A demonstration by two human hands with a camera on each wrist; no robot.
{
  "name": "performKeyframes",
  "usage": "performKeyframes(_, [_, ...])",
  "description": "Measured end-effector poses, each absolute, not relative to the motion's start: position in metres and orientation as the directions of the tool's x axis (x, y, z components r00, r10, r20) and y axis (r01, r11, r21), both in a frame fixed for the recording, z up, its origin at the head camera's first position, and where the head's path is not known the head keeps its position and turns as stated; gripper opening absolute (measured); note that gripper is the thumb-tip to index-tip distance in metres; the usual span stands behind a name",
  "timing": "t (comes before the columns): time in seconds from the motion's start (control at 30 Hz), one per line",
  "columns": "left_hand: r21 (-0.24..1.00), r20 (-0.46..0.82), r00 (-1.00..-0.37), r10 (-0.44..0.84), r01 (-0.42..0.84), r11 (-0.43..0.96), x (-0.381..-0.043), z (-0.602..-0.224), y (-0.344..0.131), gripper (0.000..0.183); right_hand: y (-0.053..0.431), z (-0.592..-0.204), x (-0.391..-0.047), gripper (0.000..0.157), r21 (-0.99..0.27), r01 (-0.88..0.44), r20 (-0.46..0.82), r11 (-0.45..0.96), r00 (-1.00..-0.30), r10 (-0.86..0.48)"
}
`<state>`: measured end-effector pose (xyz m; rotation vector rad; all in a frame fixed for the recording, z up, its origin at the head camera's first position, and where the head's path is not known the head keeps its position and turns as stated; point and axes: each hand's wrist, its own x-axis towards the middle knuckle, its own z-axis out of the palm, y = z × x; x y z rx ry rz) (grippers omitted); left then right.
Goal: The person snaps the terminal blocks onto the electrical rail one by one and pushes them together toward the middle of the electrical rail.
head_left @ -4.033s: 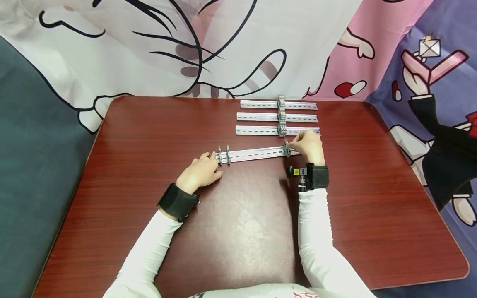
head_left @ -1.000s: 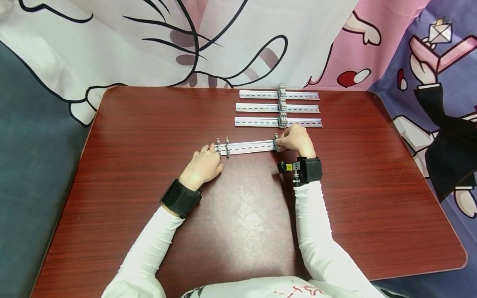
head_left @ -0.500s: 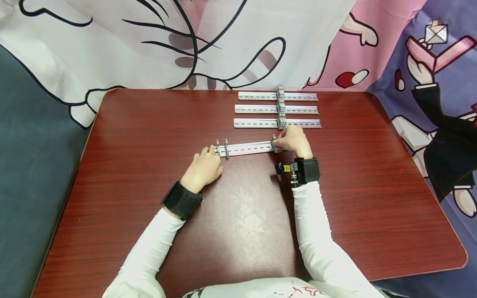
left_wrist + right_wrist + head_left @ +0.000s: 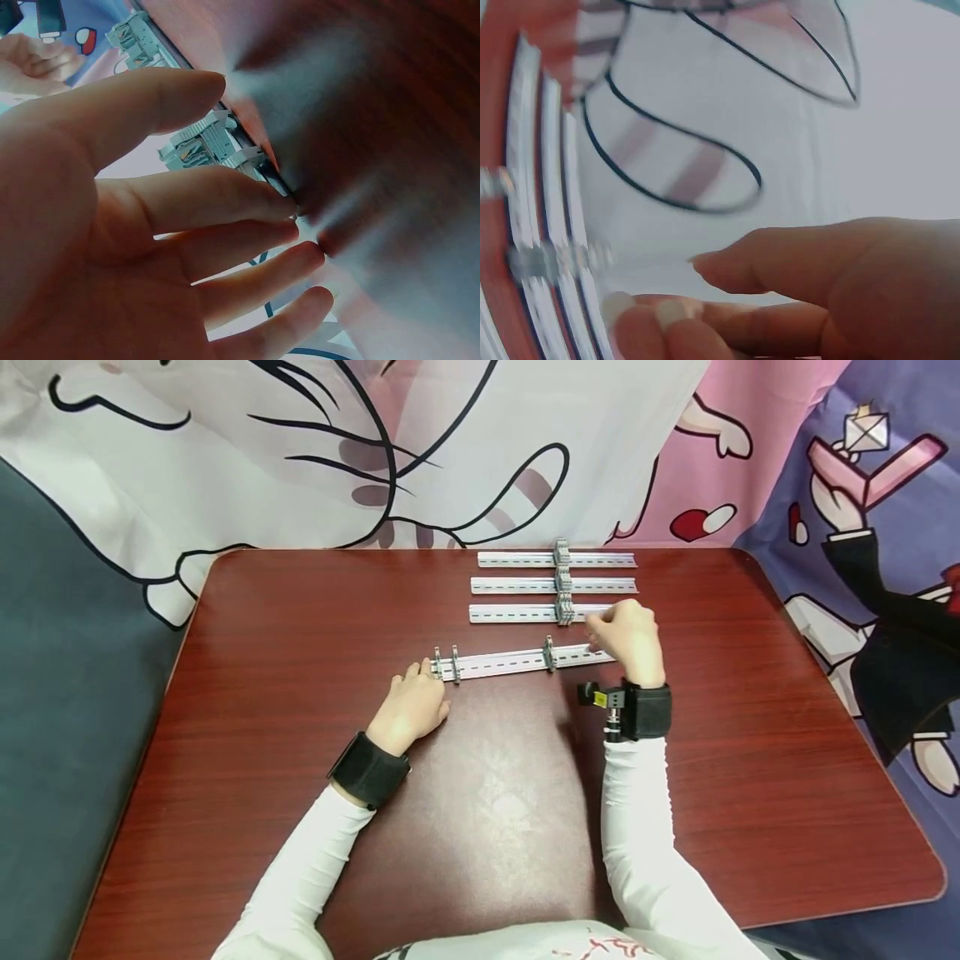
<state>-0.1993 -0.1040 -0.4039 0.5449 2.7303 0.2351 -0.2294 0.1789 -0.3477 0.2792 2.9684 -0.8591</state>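
A slotted metal DIN rail (image 4: 498, 664) lies slightly slanted on the table. Two thin grey terminal blocks (image 4: 455, 665) stand near its left end, and a single terminal block (image 4: 550, 654) sits further right on it. My left hand (image 4: 408, 703) has its extended fingertips at the rail's left end; the left wrist view shows the fingers (image 4: 262, 289) nearly straight beside the clipped blocks (image 4: 196, 146). Over the rail's right end hovers my right hand (image 4: 632, 639). Its thumb (image 4: 780, 259) and bent fingers are apart in the right wrist view, nothing visible between them.
Behind the front rail, three more DIN rails (image 4: 517, 613) lie parallel, each with a cluster of terminal blocks (image 4: 564, 585) right of its middle. A printed cloth (image 4: 450, 460) hangs along the back edge of the brown table (image 4: 315, 610).
My right hand slid the single terminal block leftward along the rail, then let go and moved right, off it. My left hand stays at the rail's left end.
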Motion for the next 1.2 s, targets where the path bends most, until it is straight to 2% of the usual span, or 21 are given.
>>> performKeyframes(0.13, [0.219, -0.274, -0.876, 0.398, 0.346, 0.912, -0.197, -0.404, -0.103, 0.031, 0.201, -0.343, -0.225, 0.036, -0.529, 0.224, -0.059, 0.819, -0.972, 0.228])
performKeyframes(0.27, [0.217, -0.266, -0.879, 0.396, 0.346, 0.913, -0.197, -0.406, -0.102, 0.031, 0.203, -0.345, -0.224, 0.03, -0.525, 0.197, -0.024, 0.828, -0.976, 0.217])
performKeyframes(0.4, [0.215, -0.269, -0.88, 0.393, 0.343, 0.914, -0.198, -0.406, -0.104, 0.032, 0.174, -0.345, -0.23, 0.025, -0.559, 0.094, -0.033, 0.824, -0.995, 0.091])
performKeyframes(0.53, [0.208, -0.267, -0.882, 0.389, 0.341, 0.917, -0.197, -0.406, -0.104, 0.033, 0.119, -0.354, -0.235, 0.023, -0.596, -0.018, -0.11, 0.803, -0.989, -0.104])
performKeyframes(0.6, [0.206, -0.276, -0.879, 0.39, 0.342, 0.917, -0.197, -0.406, -0.104, 0.034, 0.091, -0.364, -0.235, 0.023, -0.588, -0.045, -0.13, 0.808, -0.98, -0.149])
performKeyframes(0.73, [0.196, -0.284, -0.87, 0.403, 0.358, 0.913, -0.197, -0.406, -0.103, 0.033, 0.052, -0.384, -0.229, 0.034, -0.482, -0.107, -0.067, 0.87, -0.985, -0.158])
performKeyframes(0.87, [0.19, -0.273, -0.871, 0.408, 0.366, 0.911, -0.197, -0.408, -0.103, 0.029, 0.035, -0.397, -0.222, 0.043, -0.378, -0.123, 0.015, 0.918, -0.992, -0.126])
performKeyframes(1.2, [0.208, -0.239, -0.884, 0.403, 0.358, 0.91, -0.195, -0.407, -0.103, 0.027, 0.019, -0.405, -0.215, 0.034, -0.315, -0.155, 0.069, 0.936, -0.988, -0.14])
